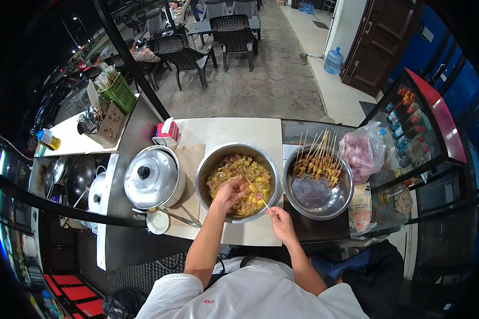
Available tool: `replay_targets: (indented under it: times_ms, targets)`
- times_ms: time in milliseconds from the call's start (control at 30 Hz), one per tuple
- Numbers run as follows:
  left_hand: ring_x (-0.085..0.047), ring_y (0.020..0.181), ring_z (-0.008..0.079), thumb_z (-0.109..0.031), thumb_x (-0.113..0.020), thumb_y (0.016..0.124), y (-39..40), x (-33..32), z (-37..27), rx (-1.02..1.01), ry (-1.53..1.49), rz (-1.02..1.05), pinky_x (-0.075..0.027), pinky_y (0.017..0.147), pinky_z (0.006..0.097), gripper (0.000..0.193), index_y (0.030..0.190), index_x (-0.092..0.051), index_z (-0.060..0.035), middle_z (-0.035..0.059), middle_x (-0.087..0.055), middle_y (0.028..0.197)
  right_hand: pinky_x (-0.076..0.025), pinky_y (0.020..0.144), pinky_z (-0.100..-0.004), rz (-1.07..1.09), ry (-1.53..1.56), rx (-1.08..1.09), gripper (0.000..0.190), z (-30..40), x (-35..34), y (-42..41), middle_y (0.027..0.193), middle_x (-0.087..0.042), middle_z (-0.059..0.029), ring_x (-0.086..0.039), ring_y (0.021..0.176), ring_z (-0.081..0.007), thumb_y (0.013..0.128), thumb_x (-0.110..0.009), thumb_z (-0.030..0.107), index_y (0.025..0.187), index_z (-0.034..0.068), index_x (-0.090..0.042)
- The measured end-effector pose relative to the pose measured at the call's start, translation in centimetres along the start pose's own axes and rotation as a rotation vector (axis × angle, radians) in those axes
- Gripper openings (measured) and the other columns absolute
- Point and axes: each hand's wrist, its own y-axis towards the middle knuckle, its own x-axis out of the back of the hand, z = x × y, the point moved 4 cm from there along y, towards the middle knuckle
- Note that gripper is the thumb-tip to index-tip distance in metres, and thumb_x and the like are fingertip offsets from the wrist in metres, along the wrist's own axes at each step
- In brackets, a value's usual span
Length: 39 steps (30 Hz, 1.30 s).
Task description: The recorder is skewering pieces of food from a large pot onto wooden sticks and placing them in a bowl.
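My right hand (280,223) grips the blunt end of a thin wooden skewer (266,204) at the near right rim of a steel bowl (202,199). The skewer slants over the bowl, with what looks like a meat piece (258,196) partway along it. My left hand (231,193) is over the bowl, close to the skewer's tip; whether its fingertips pinch anything is hidden. Small pieces of yellow, marinated meat (241,163) fill the bowl. To the right, a second steel bowl (309,199) holds several loaded meat skewers (317,167), their bare sticks pointing away from me.
A lidded aluminium pot (155,179) stands left, with a small white cup (158,222) and metal tongs (183,218) before it. Right of the bowls lie a plastic bag of pink contents (359,153) and a pack of skewers (360,207). A glass display case (415,123) borders the right side.
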Motion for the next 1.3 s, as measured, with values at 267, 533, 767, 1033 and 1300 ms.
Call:
replay_targets:
  times_ms: [267,533,767,1033,1300]
  targets:
    - [-0.058,0.073,0.0131,-0.011,-0.055,0.088,-0.1,-0.7,0.2,-0.005,-0.036,0.077,-0.054,0.070,0.0303,0.005,0.090,-0.053,-0.0072,0.0016,-0.056,0.077,-0.042,0.058,-0.0307,0.000,-0.061,0.057,0.019,0.7,0.4,-0.3,0.065,-0.055,-0.0080,-0.053,0.058,-0.0157,0.091,-0.048,0.016,0.092,0.002,-0.060]
    - [-0.059,0.076,0.0140,-0.010,-0.055,0.088,-0.4,-1.3,0.2,0.029,-0.111,0.083,-0.053,0.069,0.0302,0.007,0.093,-0.055,-0.0061,0.0042,-0.059,0.085,-0.042,0.058,-0.0307,0.017,-0.071,0.026,0.019,1.3,0.7,-0.6,0.064,-0.055,-0.0078,-0.053,0.058,-0.0156,0.090,-0.047,0.016,0.091,0.002,-0.060]
    - [-0.060,0.075,0.0136,-0.009,-0.056,0.087,-1.0,-1.8,0.0,-0.014,-0.069,0.065,-0.053,0.067,0.0271,0.007,0.093,-0.055,-0.0056,0.0047,-0.060,0.086,-0.042,0.058,-0.0309,0.015,-0.085,0.036,0.018,1.8,0.9,-0.8,0.064,-0.054,-0.0080,-0.052,0.058,-0.0154,0.091,-0.047,0.016,0.091,0.002,-0.059]
    - [-0.055,0.065,0.0103,-0.007,-0.056,0.087,-1.5,-2.4,-0.2,-0.087,-0.023,0.027,-0.052,0.060,0.0235,0.006,0.090,-0.055,-0.0018,0.0045,-0.058,0.080,-0.041,0.057,-0.0308,0.013,-0.081,0.044,0.018,2.0,0.9,-1.1,0.063,-0.053,-0.0079,-0.051,0.057,-0.0153,0.090,-0.047,0.016,0.090,0.002,-0.059]
    - [-0.053,0.063,0.0088,-0.005,-0.056,0.086,-0.9,-2.1,0.5,-0.121,0.020,0.056,-0.049,0.058,0.0215,0.006,0.090,-0.056,0.0002,0.0076,-0.061,0.083,-0.041,0.056,-0.0315,-0.027,-0.107,0.064,0.019,1.8,0.8,-1.3,0.062,-0.053,-0.0100,-0.052,0.056,-0.0169,0.090,-0.048,0.017,0.089,0.002,-0.059]
